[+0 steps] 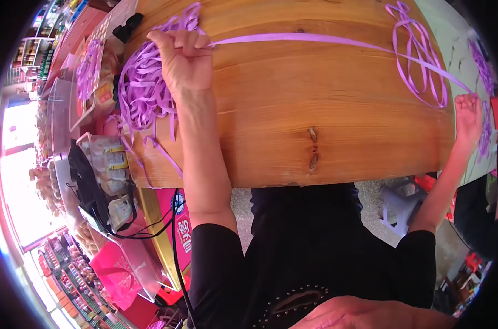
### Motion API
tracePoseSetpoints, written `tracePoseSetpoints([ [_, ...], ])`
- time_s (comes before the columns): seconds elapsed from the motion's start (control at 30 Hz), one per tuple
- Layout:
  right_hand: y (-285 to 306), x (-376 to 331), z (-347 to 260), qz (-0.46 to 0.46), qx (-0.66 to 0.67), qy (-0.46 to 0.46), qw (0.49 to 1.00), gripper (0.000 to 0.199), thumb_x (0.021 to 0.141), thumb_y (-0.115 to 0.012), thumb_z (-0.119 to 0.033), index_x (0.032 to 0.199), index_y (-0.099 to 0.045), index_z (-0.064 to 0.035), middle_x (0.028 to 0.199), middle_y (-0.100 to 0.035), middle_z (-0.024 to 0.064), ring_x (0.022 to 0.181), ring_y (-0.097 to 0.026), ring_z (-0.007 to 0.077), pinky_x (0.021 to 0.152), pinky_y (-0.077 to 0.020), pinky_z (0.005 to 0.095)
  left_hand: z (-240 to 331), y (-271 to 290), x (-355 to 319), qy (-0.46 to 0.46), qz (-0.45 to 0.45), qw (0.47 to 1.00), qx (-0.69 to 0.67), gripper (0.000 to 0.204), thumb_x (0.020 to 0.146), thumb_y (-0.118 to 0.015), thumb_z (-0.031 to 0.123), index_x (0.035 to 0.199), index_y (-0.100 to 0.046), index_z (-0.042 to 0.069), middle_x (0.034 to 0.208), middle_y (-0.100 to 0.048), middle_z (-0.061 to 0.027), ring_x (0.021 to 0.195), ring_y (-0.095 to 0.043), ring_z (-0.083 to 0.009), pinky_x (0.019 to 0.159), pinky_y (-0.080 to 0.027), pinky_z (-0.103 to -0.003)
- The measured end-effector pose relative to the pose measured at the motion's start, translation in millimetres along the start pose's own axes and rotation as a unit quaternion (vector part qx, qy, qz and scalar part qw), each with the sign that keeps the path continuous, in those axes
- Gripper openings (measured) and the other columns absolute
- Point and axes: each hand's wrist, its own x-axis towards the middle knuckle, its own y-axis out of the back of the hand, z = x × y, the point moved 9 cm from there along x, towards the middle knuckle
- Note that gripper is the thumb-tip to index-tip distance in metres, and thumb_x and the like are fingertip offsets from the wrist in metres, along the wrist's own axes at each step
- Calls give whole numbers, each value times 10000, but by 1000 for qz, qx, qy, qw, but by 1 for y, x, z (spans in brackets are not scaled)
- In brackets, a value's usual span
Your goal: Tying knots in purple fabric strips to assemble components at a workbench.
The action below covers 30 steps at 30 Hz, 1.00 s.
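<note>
A length of purple ribbon (304,37) runs stretched across the wooden table between my two hands. My left hand (190,63), at the far left of the table, is closed on one end of that length, its fingers curled in. Beside and beneath it lies a large loose heap of purple ribbon (145,82). My right hand (467,116) is past the table's right side, its fingers closed where the ribbon reaches it. Just left of this hand, several long loops of purple ribbon (411,60) rest on the wood, under the stretched length.
The wooden table (271,126) fills the middle, with a pale surface (443,33) beyond its right side. Left are plastic-wrapped goods (109,159), a black bag (84,181) and dark cables (175,236). A grey stool (400,203) stands below right. More purple ribbon (484,71) lies far right.
</note>
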Motion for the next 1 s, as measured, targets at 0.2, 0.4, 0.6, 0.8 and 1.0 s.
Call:
tracePoseSetpoints([
  [0.2, -22, 1, -2, -23, 53, 26, 998, 312, 902, -499, 16, 1199, -429, 80, 1065, -491, 151, 1008, -463, 244, 962, -338, 445, -13, -41, -22, -68, 24, 984, 163, 329, 907, -576, 351, 835, -619, 32, 618, -371, 51, 566, -319, -81, 522, -296, -250],
  [0.4, -18, 1, -16, 70, 27, 95, 993, 310, 911, -462, 26, 1212, -423, 88, 1197, -474, 178, 1084, -457, 268, 1010, -307, 472, -35, -69, -33, -48, -25, 966, 254, 296, 950, -524, 256, 1056, -576, -15, 876, -522, -4, 679, -341, -87, 602, -315, -260],
  [0.6, -83, -12, -4, -108, 3, 76, 991, 356, 902, -465, 34, 1249, -415, 98, 1003, -445, 116, 933, -441, 218, 933, -325, 425, -38, -80, -44, -65, -78, 934, 343, 233, 956, -504, 173, 996, -624, -23, 789, -525, 8, 661, -370, -73, 603, -310, -247],
  [0.8, -154, -37, 25, -68, -219, 156, 961, 365, 939, -435, -19, 1285, -409, 96, 968, -457, 87, 900, -435, 162, 899, -342, 355, -39, -90, -54, -85, -72, 919, 379, 169, 937, -536, 114, 956, -647, -12, 785, -584, 26, 669, -417, -35, 607, -342, -195],
  [1.0, -245, -71, 121, -217, -339, 86, 911, 326, 952, -424, -42, 1260, -492, 41, 928, -538, 61, 752, -472, 87, 683, -419, 234, -41, -110, -68, -127, -130, 893, 412, 150, 925, -553, 95, 960, -661, -3, 895, -656, -16, 756, -497, -50, 701, -390, -196],
])
